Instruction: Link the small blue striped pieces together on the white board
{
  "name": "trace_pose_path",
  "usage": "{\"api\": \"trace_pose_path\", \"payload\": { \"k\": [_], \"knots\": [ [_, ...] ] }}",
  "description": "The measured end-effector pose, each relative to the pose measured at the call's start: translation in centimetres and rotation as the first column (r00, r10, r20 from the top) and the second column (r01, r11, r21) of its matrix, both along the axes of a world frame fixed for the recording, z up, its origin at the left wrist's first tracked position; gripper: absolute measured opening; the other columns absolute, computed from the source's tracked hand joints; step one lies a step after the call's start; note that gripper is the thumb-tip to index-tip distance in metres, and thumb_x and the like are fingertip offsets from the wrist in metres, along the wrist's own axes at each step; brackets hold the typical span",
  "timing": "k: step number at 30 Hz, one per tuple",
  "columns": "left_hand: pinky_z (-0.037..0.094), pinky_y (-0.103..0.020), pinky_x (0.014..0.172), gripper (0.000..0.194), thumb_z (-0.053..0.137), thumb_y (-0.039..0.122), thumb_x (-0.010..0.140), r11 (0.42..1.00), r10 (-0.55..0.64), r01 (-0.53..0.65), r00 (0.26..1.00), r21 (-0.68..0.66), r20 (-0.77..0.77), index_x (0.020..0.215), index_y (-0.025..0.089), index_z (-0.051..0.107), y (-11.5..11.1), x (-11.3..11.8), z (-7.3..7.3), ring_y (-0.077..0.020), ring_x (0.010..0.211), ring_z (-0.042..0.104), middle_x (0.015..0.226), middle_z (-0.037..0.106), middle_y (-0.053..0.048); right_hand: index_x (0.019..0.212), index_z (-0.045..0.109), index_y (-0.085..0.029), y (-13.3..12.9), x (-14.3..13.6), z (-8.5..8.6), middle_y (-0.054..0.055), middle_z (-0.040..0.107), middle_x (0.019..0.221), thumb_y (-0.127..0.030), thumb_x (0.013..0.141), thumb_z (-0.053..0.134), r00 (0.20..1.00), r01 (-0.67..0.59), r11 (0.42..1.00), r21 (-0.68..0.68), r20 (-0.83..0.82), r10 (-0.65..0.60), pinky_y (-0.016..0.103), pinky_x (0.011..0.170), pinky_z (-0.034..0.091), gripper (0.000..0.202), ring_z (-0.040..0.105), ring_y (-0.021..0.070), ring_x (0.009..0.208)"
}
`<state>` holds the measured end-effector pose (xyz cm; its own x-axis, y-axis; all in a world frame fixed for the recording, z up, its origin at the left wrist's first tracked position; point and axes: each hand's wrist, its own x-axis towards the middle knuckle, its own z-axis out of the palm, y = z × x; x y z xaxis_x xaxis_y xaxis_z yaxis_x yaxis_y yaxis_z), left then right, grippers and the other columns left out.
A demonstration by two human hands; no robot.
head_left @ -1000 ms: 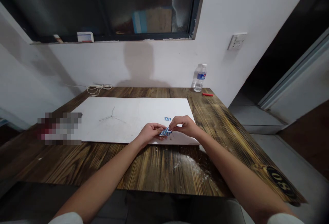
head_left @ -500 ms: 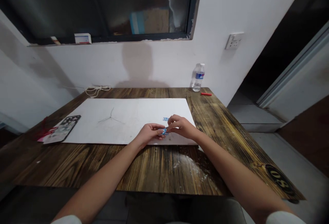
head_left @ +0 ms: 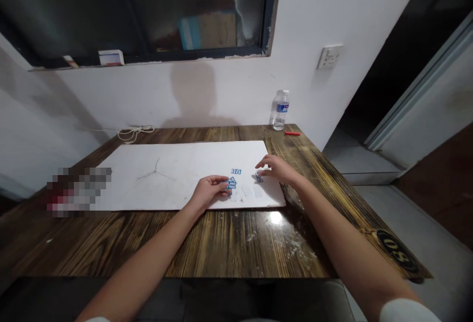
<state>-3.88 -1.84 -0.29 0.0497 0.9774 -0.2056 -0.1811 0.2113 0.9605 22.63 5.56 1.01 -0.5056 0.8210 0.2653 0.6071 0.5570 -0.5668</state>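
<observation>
My left hand (head_left: 210, 189) pinches a small blue-and-white piece (head_left: 231, 183) over the right part of a white board (head_left: 192, 164). To its right, my right hand (head_left: 275, 168) hovers with fingers apart, just above another small blue-outlined piece (head_left: 259, 177) near the board's right edge. A row of small blue-outlined shapes (head_left: 236, 171) lies on the board behind my left hand. Thin dark lines (head_left: 155, 171) meet in a three-armed figure on the board's left half. Small pale scraps (head_left: 257, 192) show near the board's front right.
The wooden table (head_left: 229, 243) carries the board. A water bottle (head_left: 281, 111) and a red stick (head_left: 292, 133) stand and lie at the back right. A coiled white cable (head_left: 135, 132) rests at the back left. Pixelated items (head_left: 79, 189) cover the board's left end.
My right hand has parted from my left hand, moved right and opened its fingers. The blue-and-white piece stays in my left hand. The view has shifted slightly.
</observation>
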Motion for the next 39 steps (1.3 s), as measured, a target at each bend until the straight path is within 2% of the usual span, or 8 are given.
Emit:
{"api": "trace_pose_path", "payload": {
  "k": [7,15,19,26,29,32,36,39],
  "knots": [
    [0.056,-0.024,0.054,0.033,0.079,0.014,0.062,1.0,-0.003,0.003,1.0,0.029,-0.007,0.091,0.008,0.065,0.3,-0.4,-0.5,-0.0165,0.06,0.067,0.075,0.07,-0.01,0.092,0.071,-0.022,0.5,-0.1,-1.6,0.007,0.06,0.093,-0.034,0.061,0.078,0.975,0.1,0.994,-0.043,0.201,-0.089,0.028,0.081,0.041,0.034,0.054,0.0201,0.089],
    [0.055,-0.025,0.053,0.033,0.079,0.014,0.061,0.999,0.004,-0.004,1.0,0.033,0.005,0.09,0.007,0.065,0.3,-0.3,-0.5,-0.0171,0.059,0.067,0.075,0.07,-0.011,0.09,0.07,-0.022,1.1,-0.4,-3.1,0.007,0.058,0.097,-0.034,0.061,0.077,0.965,0.133,0.99,-0.041,0.233,-0.12,0.029,0.085,0.039,0.032,0.051,0.0217,0.094],
    [0.055,-0.025,0.052,0.034,0.08,0.014,0.06,0.999,-0.003,0.002,1.0,0.032,0.027,0.09,0.007,0.065,0.4,-0.3,-0.6,-0.0171,0.058,0.067,0.073,0.069,-0.01,0.088,0.069,-0.02,1.2,-0.6,-3.0,0.007,0.058,0.095,-0.032,0.06,0.077,0.965,0.143,0.989,-0.04,0.226,-0.13,0.028,0.081,0.04,0.032,0.052,0.0202,0.091],
    [0.055,-0.024,0.051,0.036,0.08,0.015,0.06,0.999,-0.002,0.001,1.0,0.037,0.019,0.091,0.007,0.065,0.3,-0.2,-0.5,-0.0177,0.06,0.067,0.073,0.069,-0.01,0.078,0.066,-0.019,0.2,-0.6,-1.5,0.0,0.063,0.075,-0.025,0.063,0.072,0.979,0.186,0.975,-0.123,0.11,-0.173,0.02,0.057,0.035,0.017,0.053,0.0116,0.066],
    [0.054,-0.024,0.05,0.034,0.079,0.013,0.06,1.0,0.007,-0.008,1.0,0.024,0.025,0.09,0.007,0.065,0.2,-0.2,-0.4,-0.0176,0.058,0.067,0.071,0.069,-0.009,0.071,0.066,-0.018,0.2,-0.4,-1.2,-0.001,0.063,0.068,-0.024,0.068,0.068,0.989,0.145,0.982,-0.117,0.033,-0.142,0.02,0.055,0.035,0.007,0.053,0.0112,0.063],
    [0.055,-0.024,0.051,0.032,0.078,0.012,0.06,1.0,0.015,-0.015,0.999,0.013,0.034,0.089,0.007,0.065,0.1,-0.1,-0.2,-0.0176,0.058,0.067,0.071,0.069,-0.009,0.076,0.067,-0.017,0.2,-0.4,-0.9,0.0,0.064,0.069,-0.025,0.067,0.067,0.986,0.111,0.985,-0.131,-0.107,-0.126,0.021,0.057,0.037,0.011,0.054,0.0119,0.064],
    [0.054,-0.023,0.05,0.03,0.077,0.01,0.061,1.0,0.026,-0.026,0.999,0.012,0.04,0.088,0.007,0.065,0.1,0.1,0.0,-0.0176,0.058,0.067,0.069,0.068,-0.009,0.078,0.069,-0.016,-0.6,-1.4,-0.1,0.002,0.067,0.071,-0.031,0.068,0.068,0.938,0.097,0.978,-0.187,-0.31,-0.152,0.023,0.059,0.039,0.018,0.056,0.013,0.065],
    [0.054,-0.023,0.05,0.03,0.077,0.01,0.061,0.999,0.029,-0.03,0.999,0.021,0.037,0.088,0.007,0.064,0.0,0.2,0.1,-0.0174,0.058,0.067,0.071,0.069,-0.01,0.073,0.067,-0.015,-1.8,-3.0,0.6,0.003,0.067,0.071,-0.035,0.067,0.069,0.86,0.003,0.958,-0.285,-0.488,-0.148,0.024,0.06,0.04,0.021,0.057,0.0131,0.064]
  ]
}}
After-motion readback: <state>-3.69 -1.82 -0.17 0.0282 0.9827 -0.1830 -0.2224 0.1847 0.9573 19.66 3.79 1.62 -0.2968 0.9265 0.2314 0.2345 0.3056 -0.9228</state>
